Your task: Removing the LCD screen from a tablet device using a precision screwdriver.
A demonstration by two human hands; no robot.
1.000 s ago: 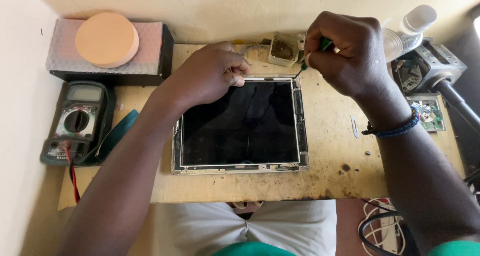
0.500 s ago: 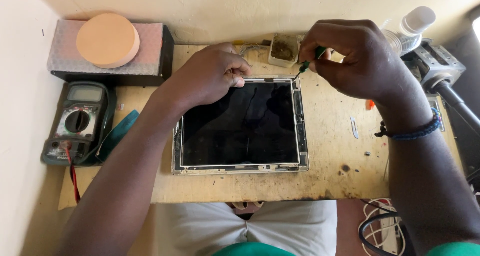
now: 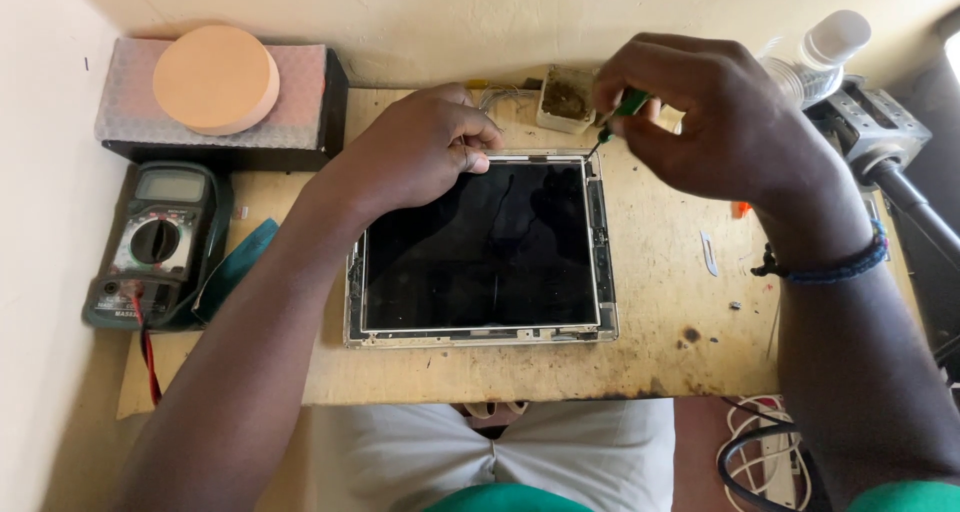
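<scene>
Left edge: a multimeter (image 3: 152, 247) and a black box (image 3: 225, 122) crowd the table's (image 3: 660, 302) side by the wall.
Back edge: a small tray (image 3: 566, 100) and bottle (image 3: 815, 57) stand against the wall.
Centre: the tablet (image 3: 480, 252) fills it.
Right: bare wood beside the tablet, with only a blade (image 3: 708, 254) and specks.
Front: open strip.

head camera, straight down, close
</scene>
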